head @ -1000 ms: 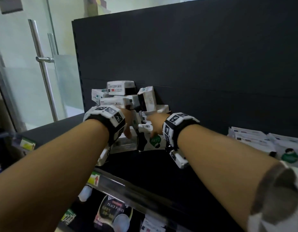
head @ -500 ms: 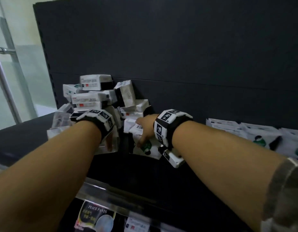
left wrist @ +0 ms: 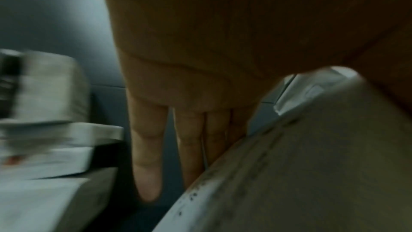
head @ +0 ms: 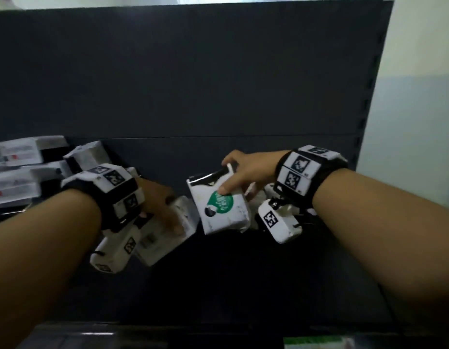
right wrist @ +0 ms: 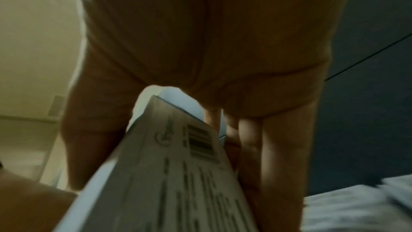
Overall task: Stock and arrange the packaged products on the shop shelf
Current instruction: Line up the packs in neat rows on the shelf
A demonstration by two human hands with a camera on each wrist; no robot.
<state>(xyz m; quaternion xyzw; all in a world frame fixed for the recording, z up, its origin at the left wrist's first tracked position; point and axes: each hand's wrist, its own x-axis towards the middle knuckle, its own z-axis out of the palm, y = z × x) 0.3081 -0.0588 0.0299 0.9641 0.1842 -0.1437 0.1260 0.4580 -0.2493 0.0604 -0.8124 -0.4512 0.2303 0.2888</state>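
right of the heaped pile (head: 29, 170) on the shelf (head: 231, 285), each hand grips a pack, left hand (head: 160, 205) a white pack (head: 163, 235), right hand (head: 246, 170) a green-label pack (head: 222, 210), likely mid-carry, next needing neat placement.

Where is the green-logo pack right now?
Head view, centre: the green-logo pack is held by the right hand above the shelf, just right of the left hand.

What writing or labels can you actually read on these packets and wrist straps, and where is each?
No words read clearly.
Green round label on the packet in the right hand: pale writing, too blurred.
Back of that packet, right wrist view: a barcode and rows of print, blurred.
Packet in the left hand: small print, unreadable.
Stacked boxes: red marks, text blurred.
Wrist straps: square black-and-white code patterns, no words.
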